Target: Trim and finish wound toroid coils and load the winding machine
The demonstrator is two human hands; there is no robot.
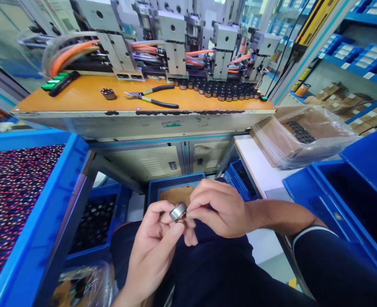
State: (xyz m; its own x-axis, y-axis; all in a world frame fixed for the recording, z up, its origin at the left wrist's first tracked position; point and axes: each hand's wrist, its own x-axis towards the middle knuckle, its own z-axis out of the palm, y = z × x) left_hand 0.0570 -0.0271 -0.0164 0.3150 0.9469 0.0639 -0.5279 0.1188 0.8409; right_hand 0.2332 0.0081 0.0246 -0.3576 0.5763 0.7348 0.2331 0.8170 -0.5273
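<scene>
Above my lap, my left hand (158, 243) grips a short shiny metal cylinder (178, 212) between its thumb and fingers. The cylinder lies tilted, its smooth side facing up and an end turned to the right. My right hand (218, 209) is at that end, thumb and forefinger pinched together against it. Whatever those fingertips hold is too small and covered to make out. Behind the hands is an open blue bin (175, 179) with a brown bottom.
Pliers (153, 97), a single cylinder part (108, 94) and rows of similar parts (220, 90) occupy the orange bench (89, 96), below metal fixtures (175, 51). A blue tray (76, 147) of small pink-and-black pieces stands left; a plastic-lined box (281, 149) stands right.
</scene>
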